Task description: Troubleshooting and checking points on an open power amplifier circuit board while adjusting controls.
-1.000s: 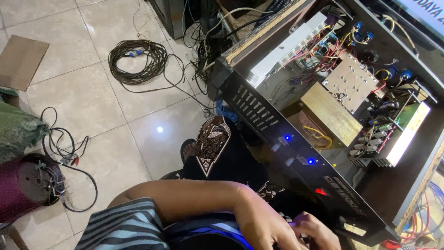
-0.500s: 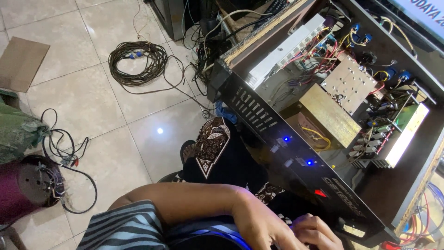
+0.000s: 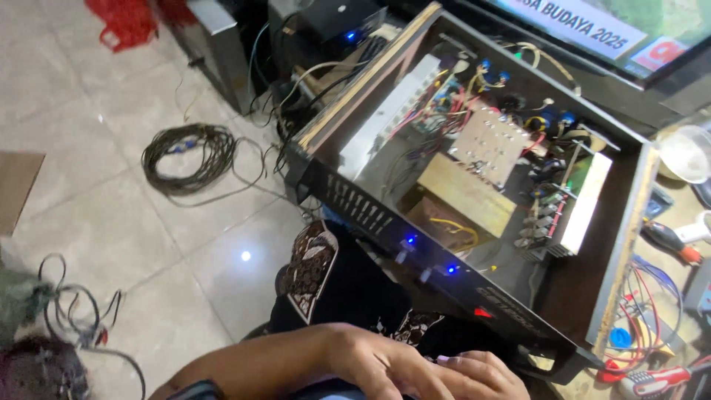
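My left hand (image 3: 385, 367) reaches in from the lower left on a bare forearm and lies partly over my right hand (image 3: 485, 374) at the bottom edge. Both hands have curled fingers, and the frame edge cuts off whatever is under them. They hover just in front of an open black amplifier chassis (image 3: 355, 200) whose front panel shows small blue lights (image 3: 409, 240). Inside it are a tan transformer block (image 3: 463, 196), a perforated circuit board (image 3: 492, 144) and many coloured wires. Black patterned cloth (image 3: 333, 281) covers my lap under the chassis front.
A coiled black cable (image 3: 196, 155) lies on the tiled floor, with loose wires (image 3: 67, 311) at the lower left and cardboard (image 3: 18, 185) at the left edge. A red-handled screwdriver (image 3: 670, 238), a clear bowl (image 3: 685, 152) and wire scraps sit on the right.
The view has shifted, so the chassis sits nearer the middle and more of the right-hand bench shows. My hands stay together at the bottom edge, barely moved.
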